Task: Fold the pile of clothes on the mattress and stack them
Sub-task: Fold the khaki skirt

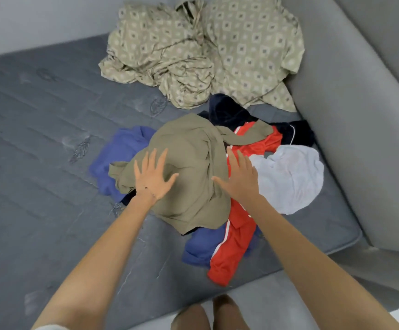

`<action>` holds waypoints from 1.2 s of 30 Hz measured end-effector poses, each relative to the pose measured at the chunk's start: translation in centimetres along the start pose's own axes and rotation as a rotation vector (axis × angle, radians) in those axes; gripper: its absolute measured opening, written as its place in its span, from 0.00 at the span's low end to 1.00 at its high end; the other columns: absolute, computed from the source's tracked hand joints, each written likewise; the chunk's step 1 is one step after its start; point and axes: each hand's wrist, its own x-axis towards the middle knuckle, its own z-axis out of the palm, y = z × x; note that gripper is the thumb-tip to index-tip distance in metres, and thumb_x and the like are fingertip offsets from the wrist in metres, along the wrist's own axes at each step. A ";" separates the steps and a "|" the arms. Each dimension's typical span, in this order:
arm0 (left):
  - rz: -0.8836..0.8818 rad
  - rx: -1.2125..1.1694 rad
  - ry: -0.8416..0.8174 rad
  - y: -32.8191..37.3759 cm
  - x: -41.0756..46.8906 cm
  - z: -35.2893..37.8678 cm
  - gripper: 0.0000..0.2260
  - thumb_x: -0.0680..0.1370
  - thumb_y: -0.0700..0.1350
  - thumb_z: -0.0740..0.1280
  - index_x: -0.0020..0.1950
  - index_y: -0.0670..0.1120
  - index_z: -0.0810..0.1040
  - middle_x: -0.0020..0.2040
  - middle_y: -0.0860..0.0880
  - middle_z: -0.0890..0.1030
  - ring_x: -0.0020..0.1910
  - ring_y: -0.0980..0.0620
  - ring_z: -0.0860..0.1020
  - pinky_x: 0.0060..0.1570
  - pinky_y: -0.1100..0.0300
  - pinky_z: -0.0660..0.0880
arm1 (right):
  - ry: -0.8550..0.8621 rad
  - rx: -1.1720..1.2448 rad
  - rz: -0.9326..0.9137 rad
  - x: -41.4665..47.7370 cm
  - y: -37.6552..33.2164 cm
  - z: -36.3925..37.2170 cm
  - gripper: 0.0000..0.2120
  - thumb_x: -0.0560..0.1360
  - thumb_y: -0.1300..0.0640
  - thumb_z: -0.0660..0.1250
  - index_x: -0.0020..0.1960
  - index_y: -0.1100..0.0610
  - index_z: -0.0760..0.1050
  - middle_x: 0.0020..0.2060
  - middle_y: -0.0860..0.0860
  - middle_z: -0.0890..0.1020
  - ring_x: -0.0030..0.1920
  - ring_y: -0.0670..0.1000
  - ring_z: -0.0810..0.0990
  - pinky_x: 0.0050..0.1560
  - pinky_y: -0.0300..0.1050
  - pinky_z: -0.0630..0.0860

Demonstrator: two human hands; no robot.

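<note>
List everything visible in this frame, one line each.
mattress: one, grey-blue, under everything
patterned sheet: one, beige, crumpled, far end
khaki garment: one, atop pile
blue garment: count unclear, pile's left and near edges
red garment: one, white-striped, pile's near right
white garment: one, pile's right
navy garment: one, pile's far side
padded surround: one, grey, right
left hand: fingers spread, over khaki garment
right hand: fingers spread, at khaki garment's right edge
legs: two, bottom edge

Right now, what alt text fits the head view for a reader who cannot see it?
A person's left hand and right hand, fingers spread, reach over a khaki garment topping an unfolded clothes pile on a grey mattress. A blue garment, red garment, white garment and navy garment lie under and around it; a crumpled patterned sheet sits beyond.
</note>
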 end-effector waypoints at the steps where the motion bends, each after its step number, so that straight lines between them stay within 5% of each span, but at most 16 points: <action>1: -0.030 -0.009 -0.015 -0.4 0.8 1.2 0.33 0.78 0.63 0.57 0.78 0.57 0.44 0.79 0.47 0.47 0.77 0.47 0.46 0.73 0.43 0.40 | -0.035 0.014 0.021 1.4 0.4 0.9 0.47 0.73 0.34 0.63 0.79 0.50 0.41 0.77 0.57 0.51 0.77 0.59 0.50 0.73 0.62 0.55; 7: -0.243 -0.088 -0.112 -3.0 7.4 9.6 0.37 0.77 0.66 0.56 0.78 0.55 0.39 0.79 0.48 0.41 0.77 0.47 0.42 0.73 0.42 0.40 | -0.153 0.141 0.189 10.7 3.2 8.0 0.52 0.70 0.30 0.64 0.78 0.50 0.37 0.78 0.55 0.48 0.77 0.58 0.49 0.73 0.61 0.55; 13: -0.459 -0.285 0.003 -5.9 11.7 15.7 0.42 0.76 0.64 0.61 0.78 0.47 0.43 0.79 0.44 0.45 0.77 0.47 0.42 0.72 0.44 0.39 | -0.222 0.149 0.179 15.2 3.3 15.4 0.56 0.68 0.28 0.63 0.78 0.53 0.36 0.78 0.57 0.45 0.77 0.57 0.45 0.75 0.59 0.50; 17: -0.487 -0.262 -0.002 -6.8 12.7 18.4 0.35 0.77 0.62 0.61 0.74 0.40 0.59 0.77 0.42 0.56 0.75 0.43 0.55 0.72 0.42 0.48 | -0.228 0.047 0.176 15.7 2.8 18.3 0.52 0.70 0.29 0.62 0.78 0.57 0.41 0.77 0.60 0.44 0.77 0.59 0.44 0.75 0.58 0.45; 20: -0.418 -0.252 0.076 -7.1 12.8 19.1 0.20 0.79 0.54 0.62 0.59 0.38 0.70 0.64 0.37 0.71 0.63 0.36 0.70 0.63 0.42 0.65 | -0.162 0.005 0.139 15.5 2.6 19.6 0.40 0.75 0.37 0.62 0.77 0.58 0.53 0.77 0.60 0.50 0.77 0.58 0.47 0.75 0.57 0.46; 23: -0.387 -0.321 0.163 -6.9 12.2 18.2 0.11 0.81 0.45 0.61 0.52 0.36 0.71 0.50 0.32 0.77 0.51 0.31 0.75 0.50 0.45 0.70 | -0.051 0.067 0.045 15.1 2.4 19.8 0.22 0.77 0.49 0.65 0.66 0.60 0.69 0.69 0.60 0.68 0.72 0.60 0.62 0.72 0.56 0.57; 26: -0.301 -0.429 0.274 -5.8 10.4 15.9 0.07 0.80 0.39 0.59 0.52 0.35 0.70 0.44 0.32 0.78 0.43 0.31 0.76 0.41 0.46 0.69 | 0.010 0.290 -0.025 14.3 1.4 18.2 0.05 0.75 0.59 0.65 0.45 0.61 0.74 0.47 0.60 0.78 0.51 0.59 0.76 0.54 0.55 0.72; 30: -0.305 -0.674 0.406 -4.6 7.2 10.9 0.05 0.81 0.39 0.58 0.49 0.37 0.69 0.40 0.36 0.76 0.40 0.36 0.75 0.36 0.53 0.60 | 0.003 0.521 -0.012 11.9 -1.7 13.8 0.10 0.78 0.57 0.63 0.42 0.62 0.69 0.38 0.58 0.77 0.41 0.56 0.75 0.38 0.46 0.66; 33: -0.389 -0.679 0.500 -4.5 5.0 5.5 0.09 0.80 0.50 0.55 0.44 0.46 0.64 0.35 0.40 0.72 0.37 0.39 0.73 0.34 0.52 0.65 | 0.030 0.550 -0.055 9.4 -5.1 9.9 0.14 0.79 0.53 0.62 0.46 0.65 0.71 0.40 0.60 0.79 0.43 0.61 0.77 0.42 0.51 0.71; 36: -0.365 -0.734 0.572 -4.5 2.1 -1.0 0.07 0.81 0.43 0.57 0.44 0.44 0.63 0.30 0.46 0.67 0.34 0.44 0.67 0.34 0.54 0.55 | 0.082 0.547 -0.124 6.6 -9.0 5.8 0.17 0.79 0.49 0.63 0.47 0.65 0.73 0.42 0.60 0.80 0.46 0.61 0.77 0.46 0.54 0.73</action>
